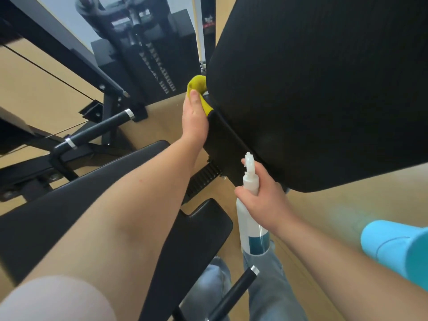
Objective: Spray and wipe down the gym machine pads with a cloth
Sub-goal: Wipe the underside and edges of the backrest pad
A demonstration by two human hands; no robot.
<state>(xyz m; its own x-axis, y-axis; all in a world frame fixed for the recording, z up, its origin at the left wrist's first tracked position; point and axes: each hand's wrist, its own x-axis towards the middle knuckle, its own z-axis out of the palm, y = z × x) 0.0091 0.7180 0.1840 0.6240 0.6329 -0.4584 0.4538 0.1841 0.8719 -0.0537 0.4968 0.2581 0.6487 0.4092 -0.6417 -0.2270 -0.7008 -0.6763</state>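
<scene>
1. Head view: the camera is looking down over both bare forearms at a black gym machine on a tan floor (27,89).
2. The left hand (194,121) is reaching forward and pressing a yellow cloth (196,85) against the left edge of the large black back pad (324,89). The thumb is lying on top of the cloth and the fingers are wrapping behind it, so the hand is closing on the cloth.
3. The cloth is sitting at the pad's lower left edge, bunched, partly tucked between the pad and the black bracket (227,140) below it.
4. The right hand (264,198) is gripping a white spray bottle (251,216) around its neck, fingers curled tight on it. The nozzle is pointing up and forward, close under the bottom edge of the back pad. Whether a finger is resting on the trigger cannot be told.
5. The bottle is hanging roughly upright, and its lower part is showing a teal label.
6. The black seat pad (92,193) is lying beneath the left forearm, running from lower left toward the centre.
7. A black handle with a chrome ring (102,126) is projecting from the frame at left; a second handle (234,290) is showing near the bottom edge.
8. The weight stack (148,61) is standing behind the machine at top centre.
9. Blue jeans (261,286) are showing below the bottle, and a blurred light-blue cylinder (393,249) is lying at the right edge.
</scene>
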